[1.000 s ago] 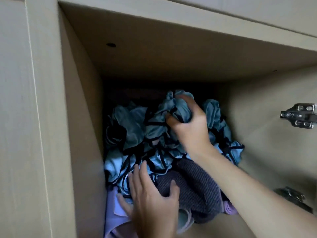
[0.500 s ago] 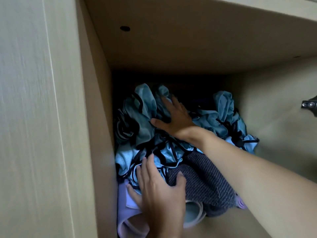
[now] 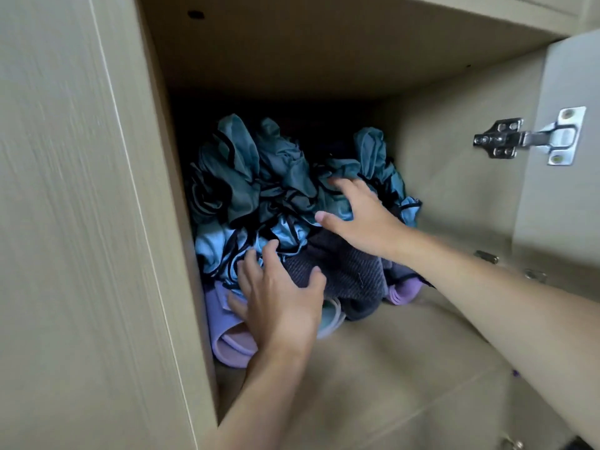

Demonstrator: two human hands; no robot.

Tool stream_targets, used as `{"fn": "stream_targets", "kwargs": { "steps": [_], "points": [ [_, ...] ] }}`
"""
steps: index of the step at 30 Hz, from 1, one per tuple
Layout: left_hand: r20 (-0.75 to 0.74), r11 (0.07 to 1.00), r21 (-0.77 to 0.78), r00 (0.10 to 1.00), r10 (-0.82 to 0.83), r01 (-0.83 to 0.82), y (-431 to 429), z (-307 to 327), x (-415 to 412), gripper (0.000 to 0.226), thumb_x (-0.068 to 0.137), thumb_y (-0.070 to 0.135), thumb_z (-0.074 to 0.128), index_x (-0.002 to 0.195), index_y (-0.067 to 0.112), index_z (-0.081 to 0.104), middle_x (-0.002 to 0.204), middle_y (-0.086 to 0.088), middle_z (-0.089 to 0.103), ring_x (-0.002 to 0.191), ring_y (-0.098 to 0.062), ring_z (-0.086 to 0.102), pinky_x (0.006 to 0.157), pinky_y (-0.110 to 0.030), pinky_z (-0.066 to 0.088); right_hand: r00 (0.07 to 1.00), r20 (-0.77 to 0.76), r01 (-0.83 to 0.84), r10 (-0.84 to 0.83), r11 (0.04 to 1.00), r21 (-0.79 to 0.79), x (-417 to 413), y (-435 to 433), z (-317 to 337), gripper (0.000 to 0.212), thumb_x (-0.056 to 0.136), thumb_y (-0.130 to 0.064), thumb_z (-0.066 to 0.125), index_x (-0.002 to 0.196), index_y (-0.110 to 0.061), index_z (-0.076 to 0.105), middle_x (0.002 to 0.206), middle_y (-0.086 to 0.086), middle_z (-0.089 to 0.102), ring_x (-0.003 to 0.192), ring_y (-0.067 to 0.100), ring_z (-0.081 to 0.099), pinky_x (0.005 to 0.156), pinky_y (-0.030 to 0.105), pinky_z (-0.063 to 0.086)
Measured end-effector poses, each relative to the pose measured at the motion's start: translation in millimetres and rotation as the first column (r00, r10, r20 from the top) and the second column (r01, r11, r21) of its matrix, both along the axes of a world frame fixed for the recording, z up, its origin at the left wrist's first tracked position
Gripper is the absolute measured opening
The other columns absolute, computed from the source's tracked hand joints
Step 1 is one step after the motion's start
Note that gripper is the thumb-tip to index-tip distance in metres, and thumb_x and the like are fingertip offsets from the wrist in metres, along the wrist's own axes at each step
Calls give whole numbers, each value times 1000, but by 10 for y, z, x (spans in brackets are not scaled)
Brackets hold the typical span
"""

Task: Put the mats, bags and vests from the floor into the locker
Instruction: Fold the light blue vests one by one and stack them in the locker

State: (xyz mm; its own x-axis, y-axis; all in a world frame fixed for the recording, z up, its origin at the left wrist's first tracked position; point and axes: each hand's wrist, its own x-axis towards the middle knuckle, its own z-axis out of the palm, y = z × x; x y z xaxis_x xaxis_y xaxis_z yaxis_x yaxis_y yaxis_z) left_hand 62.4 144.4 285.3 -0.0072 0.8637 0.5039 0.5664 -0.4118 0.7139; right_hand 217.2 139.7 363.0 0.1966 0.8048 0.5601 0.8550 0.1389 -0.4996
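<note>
Vests (image 3: 246, 177), crumpled teal with black trim, sit heaped in the locker (image 3: 389, 368), left hand (image 3: 282, 300) and right hand (image 3: 363, 216) fingers (image 3: 271, 256) spread.

Crumpled blue vests (image 3: 259, 186) atop purple mats (image 3: 224, 332), in locker (image 3: 373, 368)

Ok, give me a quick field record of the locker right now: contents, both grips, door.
locker: holds one pile
door: open, on hinge at right
vests: blue, crumpled, top of pile
bag: dark, under vests, at front
mats: purple, at bottom, ends showing
left grip: fingers spread, pressing pile front
right grip: fingers spread, on vests
</note>
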Motion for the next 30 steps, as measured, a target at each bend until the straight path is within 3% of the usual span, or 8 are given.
{"fn": "stream_targets", "kwargs": {
  "steps": [6,10,13,17,20,24,27,30],
  "points": [
    [-145,990,81,984,-107,120,-481,-197,-7,45,84,42,66,122,22,56,129,-6,50,122,-32,43,99,-45,33,980,-76,178,-185,980,-88,116,-938,-614,44,93,-37,60,133,-23,51,130,1,45,125,20,45,108,36,36],
    [-201,927,18,909,-365,376,-921,-510,64,38,81,36,70,113,17,61,117,-10,60,115,-34,51,99,-45,40,953,-110,267,-283,953,-141,30,-1700,-1087,33,93,-29,62,123,-16,61,120,3,54,98,8,50,83,8,33],
    [-330,829,-174,762,-557,531,-1291,-819,130,38,83,40,68,114,21,60,117,-8,63,113,-32,57,98,-45,45,920,-168,308,-354,918,-249,-97,-2320,-1466,31,95,-25,60,122,-9,62,117,4,61,100,10,53,79,13,35],
    [-421,700,-357,563,-711,618,-1745,-1299,164,30,84,36,69,108,23,58,105,-4,63,102,-27,60,94,-42,48,872,-228,326,-434,860,-393,-229,-3128,-2058,30,98,-23,55,119,-4,65,110,6,68,100,21,63,91,35,49],
    [-440,578,-540,381,-813,611,-2058,-1782,136,26,83,34,70,102,22,58,93,-2,62,91,-26,61,84,-34,50,808,-261,373,-529,800,-470,-350,-3692,-2586,21,94,-15,59,107,-1,69,103,12,71,96,26,66,88,34,49],
    [-403,413,-673,164,-900,614,-2565,-2548,65,24,86,35,70,100,18,62,84,0,64,83,-26,64,80,-35,52,761,-195,400,-619,684,-611,-539,-4370,-3330,19,92,-16,60,103,-3,69,98,8,68,91,23,60,87,31,44],
    [-327,266,-733,19,-945,626,-3004,-3085,-53,20,85,34,71,98,21,63,87,4,64,81,-21,63,81,-39,54,711,-214,350,-670,600,-719,-785,-4802,-3947,20,90,-15,62,102,0,69,101,12,70,88,21,59,83,30,43],
    [-297,200,-792,-78,-952,577,-3435,-3660,-244,15,83,41,69,91,34,58,92,9,65,84,-22,63,78,-38,54,717,-223,209,-660,509,-835,-1061,-5103,-4467,23,90,-18,64,109,-5,69,108,11,69,101,26,63,85,29,43]
  ]
}}
